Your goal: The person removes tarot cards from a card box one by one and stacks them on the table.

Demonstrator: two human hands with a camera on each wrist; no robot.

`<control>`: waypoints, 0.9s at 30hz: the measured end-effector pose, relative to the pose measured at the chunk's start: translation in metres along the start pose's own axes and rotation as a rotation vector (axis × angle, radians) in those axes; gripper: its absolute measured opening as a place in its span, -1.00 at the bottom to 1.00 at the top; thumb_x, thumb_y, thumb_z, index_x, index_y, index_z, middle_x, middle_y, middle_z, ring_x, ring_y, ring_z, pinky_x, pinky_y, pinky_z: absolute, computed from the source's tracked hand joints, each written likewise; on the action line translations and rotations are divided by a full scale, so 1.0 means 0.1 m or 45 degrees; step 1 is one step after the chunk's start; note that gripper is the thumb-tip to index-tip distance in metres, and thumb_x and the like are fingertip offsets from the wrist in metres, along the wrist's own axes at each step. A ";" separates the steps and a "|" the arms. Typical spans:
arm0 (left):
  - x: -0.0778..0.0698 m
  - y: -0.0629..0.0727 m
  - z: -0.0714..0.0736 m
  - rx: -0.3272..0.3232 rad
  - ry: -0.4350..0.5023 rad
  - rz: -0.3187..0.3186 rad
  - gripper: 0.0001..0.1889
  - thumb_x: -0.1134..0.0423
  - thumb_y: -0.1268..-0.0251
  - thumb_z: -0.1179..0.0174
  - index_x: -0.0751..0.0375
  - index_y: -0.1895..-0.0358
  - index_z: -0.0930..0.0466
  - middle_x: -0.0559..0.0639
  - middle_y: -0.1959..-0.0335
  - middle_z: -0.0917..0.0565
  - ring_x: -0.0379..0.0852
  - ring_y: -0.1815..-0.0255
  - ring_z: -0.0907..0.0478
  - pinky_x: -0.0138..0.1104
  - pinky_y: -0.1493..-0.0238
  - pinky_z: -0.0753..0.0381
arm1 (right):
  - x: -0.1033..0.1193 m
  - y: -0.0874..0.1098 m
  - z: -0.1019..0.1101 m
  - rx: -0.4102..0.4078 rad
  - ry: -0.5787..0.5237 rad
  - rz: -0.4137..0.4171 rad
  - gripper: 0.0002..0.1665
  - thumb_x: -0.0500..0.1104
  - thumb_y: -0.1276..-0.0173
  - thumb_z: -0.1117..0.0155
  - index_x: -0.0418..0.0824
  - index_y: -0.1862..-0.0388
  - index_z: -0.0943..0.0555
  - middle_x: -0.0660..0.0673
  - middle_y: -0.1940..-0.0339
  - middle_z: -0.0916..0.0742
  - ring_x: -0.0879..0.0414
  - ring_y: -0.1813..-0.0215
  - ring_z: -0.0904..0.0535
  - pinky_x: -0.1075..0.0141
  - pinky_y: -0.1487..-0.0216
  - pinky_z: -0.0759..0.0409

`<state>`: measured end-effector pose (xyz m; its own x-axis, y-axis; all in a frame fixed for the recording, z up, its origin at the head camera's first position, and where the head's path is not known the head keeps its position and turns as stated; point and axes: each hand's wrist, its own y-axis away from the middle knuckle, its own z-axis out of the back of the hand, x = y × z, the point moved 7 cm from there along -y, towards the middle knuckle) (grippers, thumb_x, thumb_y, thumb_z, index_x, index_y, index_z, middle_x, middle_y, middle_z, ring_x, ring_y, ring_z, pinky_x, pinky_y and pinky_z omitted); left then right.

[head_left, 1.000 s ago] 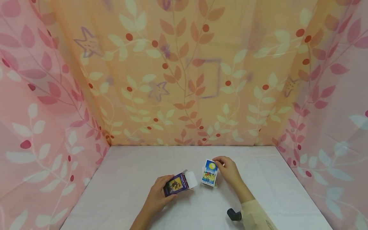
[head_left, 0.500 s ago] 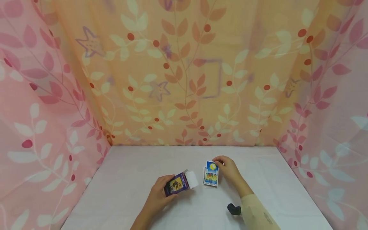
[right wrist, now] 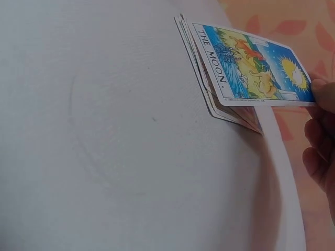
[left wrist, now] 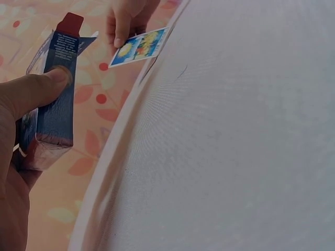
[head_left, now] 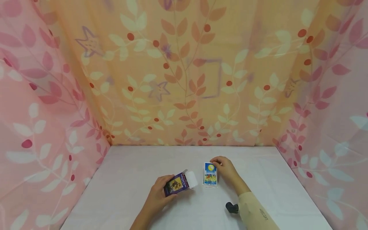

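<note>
My left hand (head_left: 160, 193) grips a small purple-blue card box (head_left: 175, 185) tilted over the table, its white end flap (head_left: 191, 179) standing open toward the right. The thumb lies along the box's side panel (left wrist: 62, 99) in the left wrist view. My right hand (head_left: 226, 168) pinches a tarot card (head_left: 210, 174) by its sun-pictured end, between thumb and fingers. "THE MOON" is printed on this card (right wrist: 251, 65) in the right wrist view. Its lettered end overlaps a small stack of cards (right wrist: 212, 102) lying on the table, mostly hidden beneath it.
The table has a white cloth (head_left: 120, 198). A short black object (head_left: 231, 207) sticks out by the right sleeve (head_left: 256, 210). Leaf-patterned orange curtain (head_left: 172, 95) closes off the back, with pink curtain (head_left: 43, 127) along the left and more at right.
The Moon card in my right hand has straightened and come down slightly, now covering more of the stack. The left hand and the box have stayed put.
</note>
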<state>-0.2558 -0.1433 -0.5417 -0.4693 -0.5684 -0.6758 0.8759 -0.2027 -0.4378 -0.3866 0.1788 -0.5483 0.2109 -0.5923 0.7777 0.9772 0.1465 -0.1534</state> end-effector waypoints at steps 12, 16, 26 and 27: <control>0.06 0.01 0.00 0.024 0.067 0.053 -0.14 0.14 0.06 -0.65 -0.20 -0.41 -0.47 -0.45 -0.29 -0.52 -0.28 -0.33 -0.45 -0.13 -0.34 -0.54 | -0.12 -0.02 -0.09 0.020 -0.007 -0.043 -0.85 -0.21 -0.51 -0.27 -0.15 0.09 -0.76 -0.02 0.12 -0.77 0.03 -0.05 -0.62 -0.01 -0.23 -0.57; 0.05 0.01 -0.01 0.006 0.035 0.021 -0.12 0.14 0.08 -0.66 -0.24 -0.42 -0.45 -0.39 -0.29 -0.54 -0.25 -0.31 -0.47 -0.13 -0.31 -0.57 | -0.17 -0.04 -0.10 0.002 0.026 0.000 -0.88 -0.24 -0.48 -0.30 -0.12 0.13 -0.77 0.01 0.17 -0.78 0.04 -0.02 -0.65 0.00 -0.19 -0.59; 0.04 0.01 0.00 -0.006 0.025 0.009 -0.10 0.15 0.10 -0.67 -0.24 -0.42 -0.45 -0.34 -0.28 -0.55 -0.21 -0.29 -0.48 -0.12 -0.29 -0.59 | -0.21 -0.05 -0.17 0.016 0.108 0.036 -0.89 -0.24 -0.44 -0.35 -0.08 0.16 -0.78 0.04 0.19 -0.77 0.08 0.02 -0.64 -0.01 -0.19 -0.60; 0.05 0.01 0.00 -0.004 0.026 0.011 -0.11 0.14 0.10 -0.67 -0.25 -0.41 -0.45 -0.34 -0.28 -0.55 -0.22 -0.30 -0.48 -0.12 -0.29 -0.59 | -0.21 -0.05 -0.18 0.017 0.120 0.037 -0.89 -0.24 -0.44 -0.36 -0.07 0.17 -0.78 0.05 0.20 -0.77 0.09 0.03 -0.64 0.00 -0.18 -0.60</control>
<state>-0.2573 -0.1465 -0.5457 -0.4640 -0.5537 -0.6914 0.8796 -0.1953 -0.4339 -0.3955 0.1761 -0.5745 0.2409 -0.6595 0.7121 0.9704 0.1747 -0.1666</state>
